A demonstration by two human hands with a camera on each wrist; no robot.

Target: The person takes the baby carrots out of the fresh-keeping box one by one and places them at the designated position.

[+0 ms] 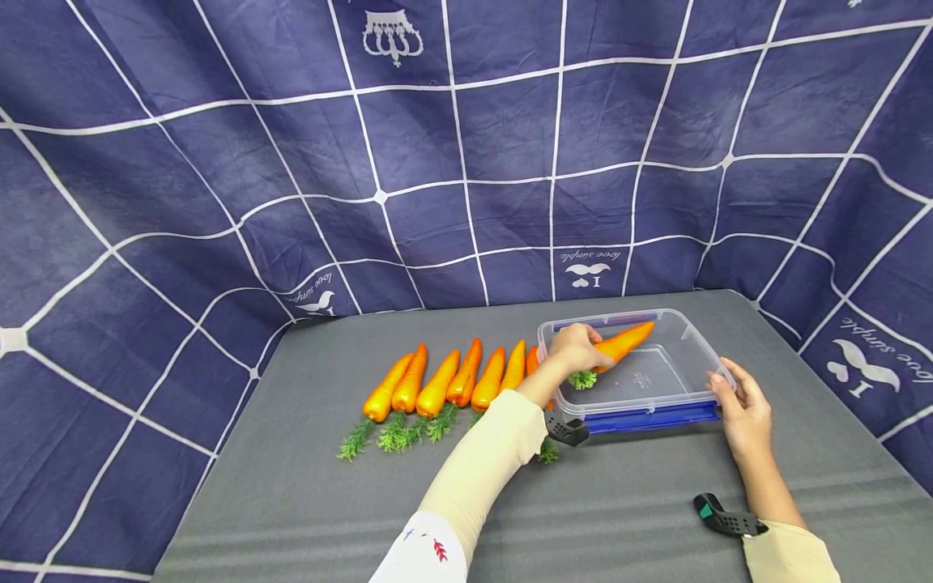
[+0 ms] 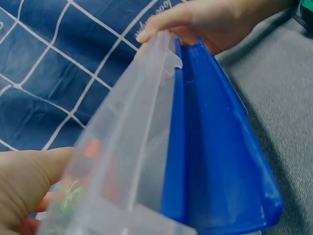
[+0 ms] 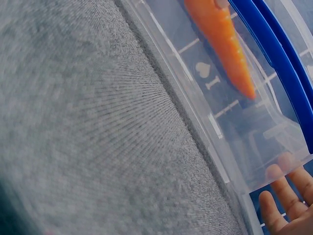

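Note:
My left hand [image 1: 576, 350] reaches over the near left part of a clear plastic container [image 1: 641, 402] and grips an orange carrot [image 1: 628, 340] inside its walls. The tip points to the far right; its green tuft [image 1: 583, 379] shows below the fingers. At the container's right end, my right hand [image 1: 745, 409] holds the corner, thumb on the rim and fingers on the outer side. A blue flap [image 1: 656, 418] hangs along the near side. Through the clear wall in the right wrist view, the carrot [image 3: 230, 58] slants downward.
Several carrots with green tops lie in a row left of the container, among them a yellowish-orange carrot [image 1: 438, 385]. My left forearm covers part of the row. A grey cloth [image 1: 306, 486] covers the table, and a blue gridded curtain [image 1: 503, 146] stands behind it.

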